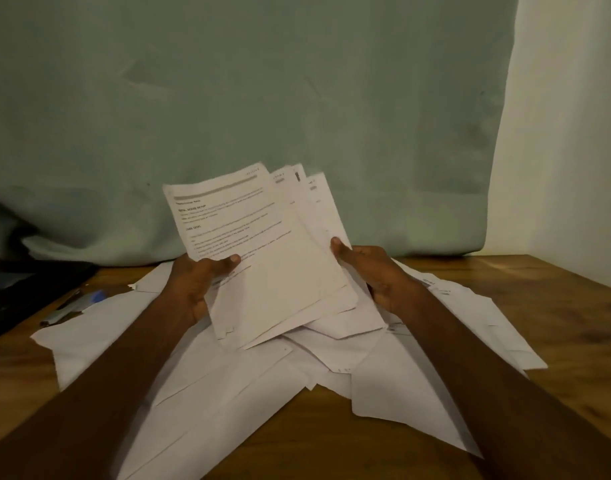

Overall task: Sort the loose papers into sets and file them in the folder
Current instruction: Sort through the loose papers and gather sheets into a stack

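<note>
**deskmess:** ok so closest to the camera it's two bare forearms coming in from the bottom corners, over a wooden table. Spread under and between them is a heap of loose papers, white sheets overlapping at all angles, some facing down.

**paperwrangler:** and the hands?

**deskmess:** both are up on one fanned stack of sheets, lifted off the heap and tilted toward the camera. Left hand grips the stack's left edge, thumb on the printed front, the other fingers curled behind it. Right hand holds the right edge, thumb up along the side, the rest of the fingers behind the paper where I can't see them. So fingers of both hands are closed on the stack, not spread.

**paperwrangler:** can you read the top page?

**deskmess:** nope, too blurry. Grey bar at the top, a couple of bold headings, lines of small text. At least three more sheets poke out behind it at the upper right.

**paperwrangler:** anything else on there?

**deskmess:** off to the left, a pen with a blue bit lies at the edge of the heap, next to something dark I can't make out. Behind it all hangs a pale green cloth, with a cream wall on the right.
</note>
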Demonstrator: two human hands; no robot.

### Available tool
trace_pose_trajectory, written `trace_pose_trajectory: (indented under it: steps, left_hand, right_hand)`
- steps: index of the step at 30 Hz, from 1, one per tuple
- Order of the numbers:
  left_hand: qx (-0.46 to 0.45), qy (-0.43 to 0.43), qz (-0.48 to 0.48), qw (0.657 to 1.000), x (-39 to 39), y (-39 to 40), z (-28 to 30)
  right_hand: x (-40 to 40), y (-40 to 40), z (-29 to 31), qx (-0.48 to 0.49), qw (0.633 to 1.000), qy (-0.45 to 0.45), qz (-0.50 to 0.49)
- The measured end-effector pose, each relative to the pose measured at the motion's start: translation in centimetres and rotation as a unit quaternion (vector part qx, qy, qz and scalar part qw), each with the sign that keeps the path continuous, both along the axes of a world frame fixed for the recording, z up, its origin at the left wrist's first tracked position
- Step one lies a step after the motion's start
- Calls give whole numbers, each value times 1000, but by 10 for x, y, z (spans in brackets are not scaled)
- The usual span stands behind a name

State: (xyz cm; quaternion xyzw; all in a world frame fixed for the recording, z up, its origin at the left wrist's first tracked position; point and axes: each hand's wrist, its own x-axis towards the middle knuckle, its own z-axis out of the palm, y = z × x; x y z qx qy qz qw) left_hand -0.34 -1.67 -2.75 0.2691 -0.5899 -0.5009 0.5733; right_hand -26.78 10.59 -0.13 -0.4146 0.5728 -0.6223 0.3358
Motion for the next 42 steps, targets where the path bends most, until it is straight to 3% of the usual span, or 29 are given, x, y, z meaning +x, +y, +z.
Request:
trace_pose_trajectory:
  steps: [2,3,5,7,9,12,15,19,22,26,29,32,37,42]
  left_hand:
    - [-1,8,14,1000,-1,-1,-1]
    - [10,21,12,1000,-1,-3,-3]
    - [25,37,5,999,-2,-6,-4]
    - [35,38,-11,999,-4,-7,-5]
    - [57,50,-24,997,-8,-6,-6]
    - [101,75,-37,991,-13,0,-6]
    - [105,83,-42,990,-12,1,-7]
    - [88,72,-36,993,-8,-1,-7]
    - [85,74,-30,993,-6,-4,-8]
    - [89,88,-37,991,-7,-3,-7]
    - [90,95,-49,990,-7,-2,-6]
    - [82,98,-50,991,-8,2,-4]
    - [75,102,-54,991,-9,4,-4]
    - [55,100,-59,992,-7,2,-5]
  right_hand:
    - [-20,1,-4,-12,993,54,-107]
    - [-34,4,-6,-16,970,138,-200]
    - [-62,14,-11,49,876,310,-367]
    - [-83,23,-13,155,815,360,-426]
    - [-91,32,-12,278,798,353,-401]
    - [-94,38,-9,346,827,290,-335]
    - [-94,36,-8,299,846,267,-351]
    - [-83,38,-1,95,862,279,-412]
    - [-78,36,7,-29,842,286,-457]
    - [-73,35,11,-183,851,265,-414]
    - [-67,32,15,-275,867,191,-369]
    - [-57,31,23,-300,896,81,-319]
    - [-49,25,31,-245,954,2,-173]
    - [-38,27,46,-265,943,-49,-197]
